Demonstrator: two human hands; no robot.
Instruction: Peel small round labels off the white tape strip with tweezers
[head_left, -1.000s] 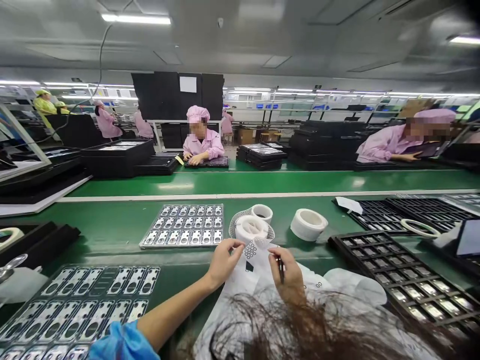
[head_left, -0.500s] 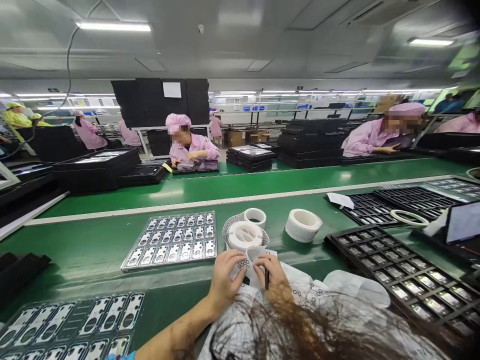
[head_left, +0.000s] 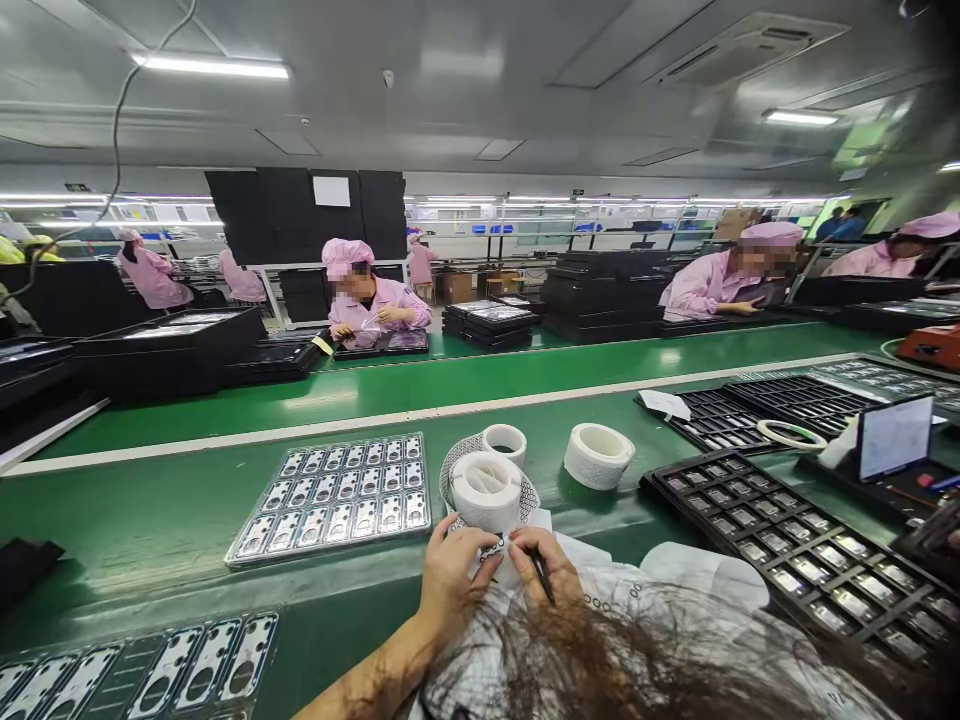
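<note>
I see my left hand (head_left: 452, 577) at the end of a bare forearm that rises from the lower left, fingers curled inward, thumb and forefinger tips pinched together. My right hand (head_left: 546, 573) sits just beside it, knuckles up, fingers bent in a pinch facing the left one; the two sets of fingertips nearly meet

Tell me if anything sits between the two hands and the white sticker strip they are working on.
Nothing visible does. The left hand and the right hand both pinch the sticker strip directly, with a thin dark tool held in the right hand. The label roll stands just beyond the strip, not between.
</note>
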